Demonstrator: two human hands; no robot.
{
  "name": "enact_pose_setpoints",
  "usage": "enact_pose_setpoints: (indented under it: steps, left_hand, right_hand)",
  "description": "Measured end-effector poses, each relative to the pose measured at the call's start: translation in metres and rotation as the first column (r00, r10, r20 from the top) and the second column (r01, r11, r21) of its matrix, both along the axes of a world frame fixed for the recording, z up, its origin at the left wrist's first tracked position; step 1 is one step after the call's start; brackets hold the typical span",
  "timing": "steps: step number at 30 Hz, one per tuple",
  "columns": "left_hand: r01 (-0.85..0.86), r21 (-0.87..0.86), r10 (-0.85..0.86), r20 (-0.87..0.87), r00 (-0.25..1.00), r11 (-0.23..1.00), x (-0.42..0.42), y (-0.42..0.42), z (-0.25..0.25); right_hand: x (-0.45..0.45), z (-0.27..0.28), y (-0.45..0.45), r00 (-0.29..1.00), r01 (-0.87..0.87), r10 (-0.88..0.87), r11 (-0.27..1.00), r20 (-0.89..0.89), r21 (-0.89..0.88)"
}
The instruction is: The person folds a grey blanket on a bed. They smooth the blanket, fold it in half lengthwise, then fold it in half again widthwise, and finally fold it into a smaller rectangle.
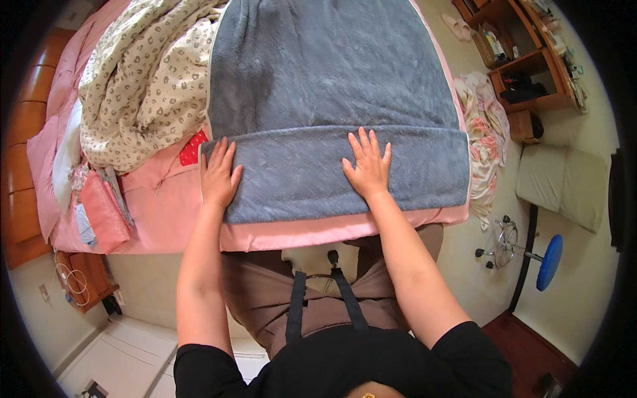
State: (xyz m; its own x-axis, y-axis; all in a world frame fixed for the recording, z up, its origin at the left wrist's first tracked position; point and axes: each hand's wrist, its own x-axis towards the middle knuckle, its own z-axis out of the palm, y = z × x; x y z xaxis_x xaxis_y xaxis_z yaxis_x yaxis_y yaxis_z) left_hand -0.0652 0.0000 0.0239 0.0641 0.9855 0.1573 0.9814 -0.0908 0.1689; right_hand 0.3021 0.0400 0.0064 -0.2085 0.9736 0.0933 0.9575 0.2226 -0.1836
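Note:
A grey-blue plush blanket with pale edging lies spread over a bed, its near end folded back into a wide band. On the left end of that band rests my left hand, palm down, fingers pointing away and thumb apart. My right hand presses flat on the band right of its middle, fingers spread, tips near the fold's far edge. Neither hand grips anything. Pink bedding shows beneath the blanket, along the bed's near side and to the left.
Left of the blanket lies a crumpled leopard-print quilt, beside folded coral cloth. An orange-brown headboard stands far left. Rightward are floral fabric, a wooden shelf unit, a beige cushion and a tipped wheeled stool with blue seat.

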Motion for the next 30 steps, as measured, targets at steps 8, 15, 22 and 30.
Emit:
enact_pose_setpoints:
  steps: [8, 15, 22, 30]
  left_hand:
    - [-0.374, -0.396, 0.54, 0.699, 0.47, 0.838, -0.073, 0.06, -0.015]
    - [-0.142, -0.663, 0.656, 0.642, 0.397, 0.735, -0.071, 0.082, 0.006]
    - [-0.125, -0.755, 0.763, 0.622, 0.176, 0.644, -0.095, 0.07, 0.002]
    - [-0.067, -0.657, 0.655, 0.754, -0.048, 0.751, -0.046, 0.051, 0.032]
  right_hand:
    - [-0.007, 0.004, 0.001, 0.999, -0.008, 0.008, 1.0, 0.039, -0.014]
    - [-0.001, 0.001, -0.002, 0.998, -0.001, 0.001, 1.0, 0.069, -0.001]
    - [-0.003, -0.001, -0.002, 0.997, -0.004, 0.002, 1.0, 0.076, 0.017]
    - [0.001, -0.004, -0.003, 0.996, 0.007, -0.01, 1.0, 0.084, 0.029]
